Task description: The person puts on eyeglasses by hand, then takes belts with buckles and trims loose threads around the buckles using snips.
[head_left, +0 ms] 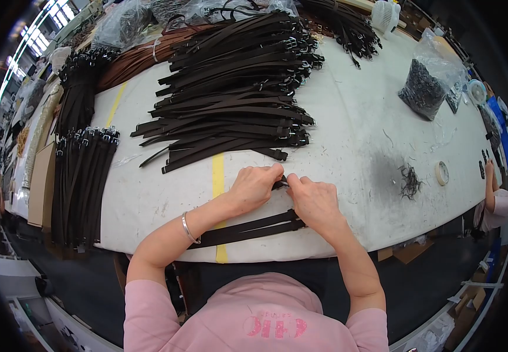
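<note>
My left hand (257, 186) and my right hand (315, 202) meet near the table's front edge, fingers pinched together. Between them shows a short bit of dark strap (280, 184); my fingers cover most of it. Below, black belts (251, 230) lie side by side, running from under my left forearm to beside my right palm. Whether the pinched piece belongs to one of these belts is hidden. Just beyond my hands spreads a large pile of black belts (230, 105) with silvery buckles, mostly at their right ends.
More bundled belts (84, 188) hang over the table's left edge beside a cardboard box (41, 185). To the right are dark thread scraps (410, 182), a tape roll (442, 173) and a plastic bag of black pieces (424, 88). Another person's arm (490, 186) reaches in at far right.
</note>
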### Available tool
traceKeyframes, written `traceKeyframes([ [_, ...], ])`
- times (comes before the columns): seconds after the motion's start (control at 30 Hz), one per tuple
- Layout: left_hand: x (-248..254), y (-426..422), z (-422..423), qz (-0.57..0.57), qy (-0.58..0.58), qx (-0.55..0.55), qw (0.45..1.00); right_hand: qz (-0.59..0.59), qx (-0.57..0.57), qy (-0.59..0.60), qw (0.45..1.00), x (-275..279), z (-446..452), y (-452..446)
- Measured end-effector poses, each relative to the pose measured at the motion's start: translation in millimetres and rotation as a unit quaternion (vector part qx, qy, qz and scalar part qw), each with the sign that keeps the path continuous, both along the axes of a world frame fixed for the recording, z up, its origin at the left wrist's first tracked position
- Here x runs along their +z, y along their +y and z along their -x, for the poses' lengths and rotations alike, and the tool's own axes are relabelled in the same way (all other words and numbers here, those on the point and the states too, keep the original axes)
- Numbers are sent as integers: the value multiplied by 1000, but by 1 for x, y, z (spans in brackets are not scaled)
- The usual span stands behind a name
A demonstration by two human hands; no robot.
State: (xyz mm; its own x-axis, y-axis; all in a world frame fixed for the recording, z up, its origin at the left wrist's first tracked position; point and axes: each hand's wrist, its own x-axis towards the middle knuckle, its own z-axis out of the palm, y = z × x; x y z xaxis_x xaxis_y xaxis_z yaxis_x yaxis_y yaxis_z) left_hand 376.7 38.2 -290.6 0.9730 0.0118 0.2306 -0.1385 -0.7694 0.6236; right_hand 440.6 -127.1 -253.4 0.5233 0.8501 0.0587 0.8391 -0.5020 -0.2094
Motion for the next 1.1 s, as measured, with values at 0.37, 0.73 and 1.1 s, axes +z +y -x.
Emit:
traceKeyframes([
  [0.37, -2, 5, -5, 76, 4, 4, 997, -5, 6, 5, 1000, -5, -10, 1],
  [0.73, 4, 5, -8, 74, 51, 15, 996, 10, 1, 17, 1000, -1, -9, 4],
  [1.1, 16, 19, -1, 155, 105, 40, 981, -26, -7, 28, 999, -7, -8, -1],
])
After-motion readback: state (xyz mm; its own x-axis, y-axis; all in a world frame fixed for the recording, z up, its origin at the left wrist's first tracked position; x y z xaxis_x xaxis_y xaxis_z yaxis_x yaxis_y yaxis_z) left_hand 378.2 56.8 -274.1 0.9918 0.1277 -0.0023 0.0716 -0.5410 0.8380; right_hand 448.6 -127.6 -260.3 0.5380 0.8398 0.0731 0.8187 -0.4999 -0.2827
